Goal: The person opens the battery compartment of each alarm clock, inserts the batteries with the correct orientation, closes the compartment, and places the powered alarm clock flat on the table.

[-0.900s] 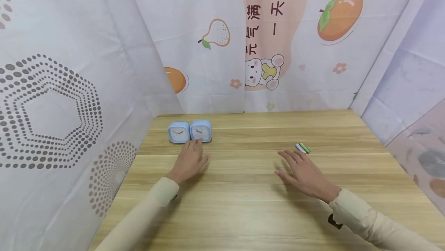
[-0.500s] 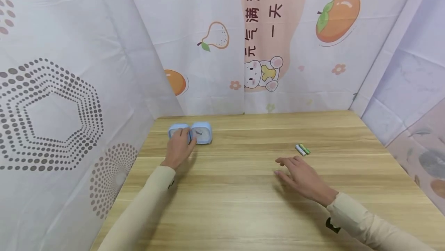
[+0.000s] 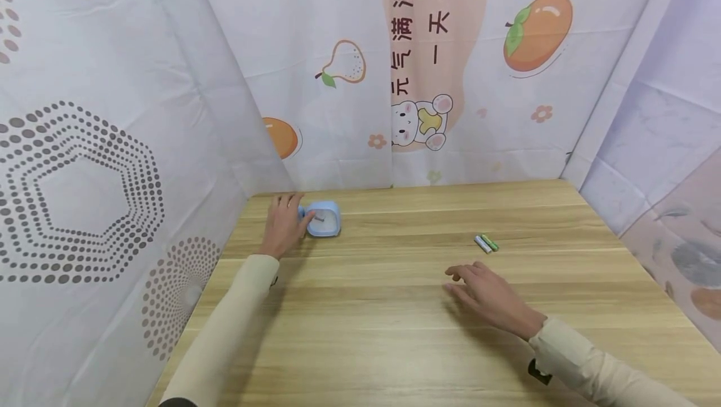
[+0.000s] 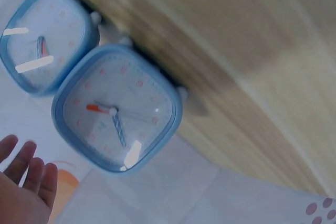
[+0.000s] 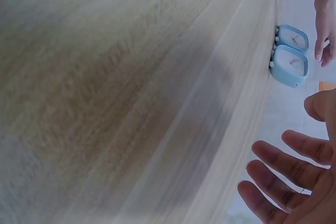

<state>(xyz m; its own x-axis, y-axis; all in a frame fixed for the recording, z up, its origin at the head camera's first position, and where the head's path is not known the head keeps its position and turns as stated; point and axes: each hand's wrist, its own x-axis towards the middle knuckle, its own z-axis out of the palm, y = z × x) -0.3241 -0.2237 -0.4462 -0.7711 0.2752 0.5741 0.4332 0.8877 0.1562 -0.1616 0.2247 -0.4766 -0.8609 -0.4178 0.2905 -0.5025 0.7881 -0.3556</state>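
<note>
Two light blue alarm clocks with white dials stand side by side at the far left of the table. My left hand point(image 3: 283, 226) hovers in front of the left clock point(image 4: 116, 109) and hides most of it in the head view. The right clock point(image 3: 323, 219) shows beside my thumb. In the left wrist view the fingers point(image 4: 32, 174) are extended and apart from both clocks. My right hand point(image 3: 489, 297) hangs above the table with loosely bent fingers point(image 5: 286, 169), holding nothing. Beyond it lie a silvery battery point(image 3: 482, 244) and a green battery point(image 3: 490, 243).
A wood-grain table point(image 3: 372, 332) spans the workspace. Printed white curtains point(image 3: 338, 125) stand along its back and both sides, close behind the clocks.
My left hand has moved left and farther back, from in front of the gap between the clocks to over the left one. My right hand has drawn slightly nearer, its fingers bending more.
</note>
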